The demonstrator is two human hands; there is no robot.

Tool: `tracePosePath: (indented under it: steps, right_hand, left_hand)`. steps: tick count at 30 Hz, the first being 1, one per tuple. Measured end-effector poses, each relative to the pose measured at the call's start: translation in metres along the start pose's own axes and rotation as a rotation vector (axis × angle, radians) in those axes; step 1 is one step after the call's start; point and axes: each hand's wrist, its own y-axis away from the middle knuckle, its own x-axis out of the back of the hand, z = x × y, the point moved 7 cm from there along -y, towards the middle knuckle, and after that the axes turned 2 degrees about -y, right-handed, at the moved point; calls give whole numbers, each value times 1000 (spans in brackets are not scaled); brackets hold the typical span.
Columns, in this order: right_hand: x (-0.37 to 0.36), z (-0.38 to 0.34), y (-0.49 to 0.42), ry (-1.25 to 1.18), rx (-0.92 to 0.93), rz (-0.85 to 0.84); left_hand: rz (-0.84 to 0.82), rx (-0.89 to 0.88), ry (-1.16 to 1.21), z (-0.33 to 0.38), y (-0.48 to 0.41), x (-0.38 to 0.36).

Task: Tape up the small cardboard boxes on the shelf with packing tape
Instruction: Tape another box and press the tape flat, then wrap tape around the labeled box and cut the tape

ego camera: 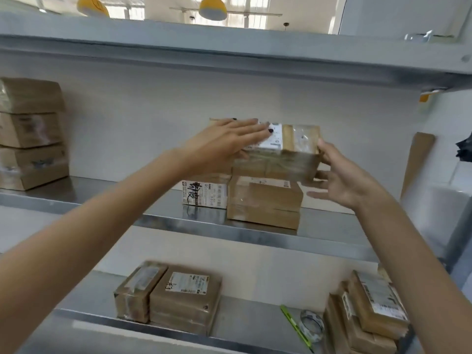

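Small brown cardboard box with a white printed label and glossy clear tape over its top and front, lying uppermost on a second brown taped cardboard box on the middle steel shelf; its left part is hidden by the hand. The left hand lies flat on the top face, fingers straight and spread over the label, holding nothing. The right hand stands at the box's right end, thumb touching the upper right corner and fingers loosely spread beside and below that end, not curled round it; whether they bear on the cardboard cannot be told. The step in hand is probably seating or taking up this box. It is best done with the flat left palm steadying from above while the right hand squares the end, and by lifting rather than sliding, so that the lower box and the white-labelled box with black handwriting just beside it are not dragged. The roll of clear packing tape and the slim green cutter lie together on the lower shelf, well apart from both hands, so further taping would call for fetching them first. Other taped cardboard boxes sit on that lower shelf, and a three-high stack of brown boxes stands at the middle shelf's far left.
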Motion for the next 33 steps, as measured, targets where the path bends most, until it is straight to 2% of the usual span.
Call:
tracePosePath:
  steps: [4, 7, 16, 18, 21, 28, 33]
  right_hand:
    - [-43, -9, -46, 117, 28, 49]
    - [-61, -5, -84, 249, 53, 119]
    - [-83, -7, -131, 442, 219, 193]
    - [-83, -3, -135, 481, 244, 206]
    - [-81, 7, -143, 489, 222, 201]
    - [-75, 27, -150, 536, 193, 166]
    - [-68, 14, -128, 595, 367, 254]
  left_hand:
    - [-78, 96, 9, -58, 2, -24]
    - [-131, 159, 108, -91, 10, -50]
    - [-126, 178, 252, -129, 27, -120]
    - [-90, 136, 229, -130, 25, -125]
    - [-47, 92, 58, -128, 22, -128]
    - [-66, 162, -75, -121, 32, -143]
    - [15, 214, -60, -111, 39, -127]
